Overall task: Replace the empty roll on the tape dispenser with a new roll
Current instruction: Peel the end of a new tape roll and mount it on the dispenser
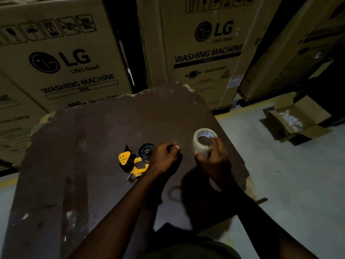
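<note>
A yellow and black tape dispenser (pixel 133 161) lies on its side on the dark brown table (pixel 84 146). Its black spool hub (pixel 146 150) faces up and carries no roll. My left hand (pixel 165 157) hovers just right of the hub, fingers curled with thumb and fingertips pinched together; I cannot tell whether they pinch a clear tape end. My right hand (pixel 214 156) grips a new roll of clear tape (pixel 202 140), tilted above the table to the right of the dispenser. An empty ring, perhaps the old core (pixel 174 193), lies near the table's front.
Tall cardboard washing machine boxes (pixel 61 58) stand close behind the table. An open cardboard box (pixel 296 120) sits on the grey floor at the right. The table's edges are chipped. A yellow floor line (pixel 242 111) runs along the boxes.
</note>
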